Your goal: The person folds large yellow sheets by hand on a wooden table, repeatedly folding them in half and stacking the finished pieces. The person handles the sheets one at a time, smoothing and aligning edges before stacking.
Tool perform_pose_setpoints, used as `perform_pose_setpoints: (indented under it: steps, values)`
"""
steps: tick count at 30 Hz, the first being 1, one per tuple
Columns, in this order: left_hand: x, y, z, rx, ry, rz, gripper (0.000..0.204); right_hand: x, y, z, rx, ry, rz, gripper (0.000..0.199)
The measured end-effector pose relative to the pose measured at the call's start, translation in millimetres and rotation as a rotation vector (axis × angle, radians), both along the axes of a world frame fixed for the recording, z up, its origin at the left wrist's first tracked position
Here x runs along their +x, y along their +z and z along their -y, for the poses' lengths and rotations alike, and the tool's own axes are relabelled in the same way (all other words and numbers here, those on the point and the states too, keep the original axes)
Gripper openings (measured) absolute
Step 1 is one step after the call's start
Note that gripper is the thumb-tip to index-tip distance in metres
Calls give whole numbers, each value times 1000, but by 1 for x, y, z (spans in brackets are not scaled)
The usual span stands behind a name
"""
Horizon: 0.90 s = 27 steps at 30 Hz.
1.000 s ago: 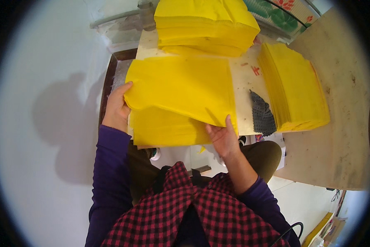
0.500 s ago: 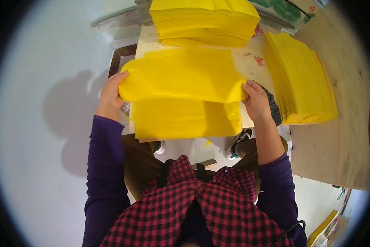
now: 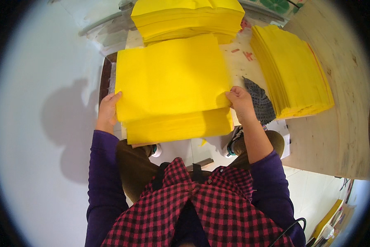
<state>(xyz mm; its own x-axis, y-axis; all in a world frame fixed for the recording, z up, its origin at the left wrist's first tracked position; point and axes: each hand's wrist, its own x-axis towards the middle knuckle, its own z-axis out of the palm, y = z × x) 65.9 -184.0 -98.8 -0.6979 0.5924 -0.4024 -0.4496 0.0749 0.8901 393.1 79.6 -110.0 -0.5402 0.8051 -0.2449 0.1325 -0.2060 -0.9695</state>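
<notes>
A yellow sheet of paper (image 3: 172, 78) is stretched between my two hands over the table. My left hand (image 3: 108, 110) pinches its left edge near the lower corner, thumb on top. At the opposite edge, my right hand (image 3: 242, 103) grips the right side near the lower corner with thumb and fingers. Beneath the sheet lies more yellow paper (image 3: 179, 128), its near part showing below the held sheet's front edge. How many layers I hold, I cannot tell.
A thick stack of yellow paper (image 3: 189, 20) stands at the back of the wooden table (image 3: 239, 68), and another stack (image 3: 294, 74) is to the right. A dark grey printed cloth-like piece (image 3: 259, 101) lies beside my right hand. A wooden panel (image 3: 345, 103) fills the far right.
The held sheet, bent over at its ends before, now lies flatter and more spread out. Both hands have come nearer to me, and the whole view has shifted slightly.
</notes>
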Motion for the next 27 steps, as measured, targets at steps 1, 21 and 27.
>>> perform_pose_setpoints:
  steps: [1,21,27]
  values:
    - [-1,-6,0,4,-8,-12,21,0,-4,-3,31,12,98,12]
    - [3,-36,-1,-36,89,38,25,-4,-3,10,637,153,621,21]
    - [-4,-46,-1,-30,62,54,26,-6,-4,9,542,108,611,30]
